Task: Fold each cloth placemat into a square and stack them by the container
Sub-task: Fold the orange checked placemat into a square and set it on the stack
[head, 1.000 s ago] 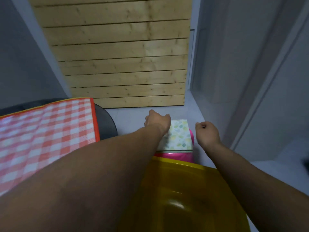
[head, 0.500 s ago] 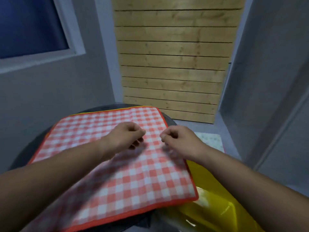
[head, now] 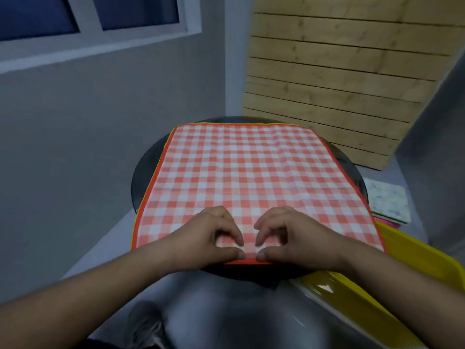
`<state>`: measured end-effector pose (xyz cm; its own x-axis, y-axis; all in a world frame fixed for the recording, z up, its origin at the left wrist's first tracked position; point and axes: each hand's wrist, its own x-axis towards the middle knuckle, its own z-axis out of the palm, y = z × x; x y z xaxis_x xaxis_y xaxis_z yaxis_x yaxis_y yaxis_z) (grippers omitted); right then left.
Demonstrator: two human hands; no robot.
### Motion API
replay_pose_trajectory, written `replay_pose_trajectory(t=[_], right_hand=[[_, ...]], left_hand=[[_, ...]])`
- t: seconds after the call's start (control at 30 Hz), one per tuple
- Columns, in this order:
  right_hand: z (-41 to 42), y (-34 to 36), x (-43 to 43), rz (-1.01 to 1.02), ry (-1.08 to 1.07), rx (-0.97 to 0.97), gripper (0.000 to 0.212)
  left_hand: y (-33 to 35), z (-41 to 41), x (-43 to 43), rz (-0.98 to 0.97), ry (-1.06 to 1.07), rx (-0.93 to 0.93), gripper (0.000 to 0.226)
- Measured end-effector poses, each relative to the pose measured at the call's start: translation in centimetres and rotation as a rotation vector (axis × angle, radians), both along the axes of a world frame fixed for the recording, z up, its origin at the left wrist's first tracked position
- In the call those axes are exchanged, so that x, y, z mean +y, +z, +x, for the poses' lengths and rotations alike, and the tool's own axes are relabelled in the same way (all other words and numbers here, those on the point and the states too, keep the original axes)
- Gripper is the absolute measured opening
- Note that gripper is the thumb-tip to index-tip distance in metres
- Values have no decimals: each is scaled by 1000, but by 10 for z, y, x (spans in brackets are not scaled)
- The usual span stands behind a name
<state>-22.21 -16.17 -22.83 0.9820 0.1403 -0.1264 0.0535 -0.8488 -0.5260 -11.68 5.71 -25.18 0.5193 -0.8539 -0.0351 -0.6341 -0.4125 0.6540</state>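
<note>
1. Nearest in, the left hand [head: 208,238] and right hand [head: 297,238] sit almost touching, fingers curled. Each pinches the near hem of the red-checked placemat [head: 246,172] at its middle. Held this narrowly, the corners are free, so a lift could let them sag and the fold land crooked.
2. The placemat lies flat across the round dark table [head: 146,172]. Yellow edging [head: 171,137] peeks out along its left and far sides, which looks like another layer underneath. If the pinch catches both, two come up together.
3. To the right, the yellow container [head: 415,258] sits just beside the table. A wide sweep of the right elbow could knock it.
4. Further right, folded placemats [head: 387,202] are stacked by the container. A careless drop there could skew the pile.
</note>
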Motion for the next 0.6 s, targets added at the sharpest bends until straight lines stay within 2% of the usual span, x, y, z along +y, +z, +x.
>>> replay_pose_trajectory(t=[0.2, 0.47, 0.6], right_hand=[[-6, -17, 6, -8, 0, -49, 27], [-11, -25, 10, 68, -44, -79, 10], [-13, -27, 13, 45, -68, -87, 10]], left_hand=[[-11, -1, 6, -57, -24, -8, 34], [-10, -1, 2, -75, 11, 42, 31], [-6, -5, 1, -76, 20, 78, 26]])
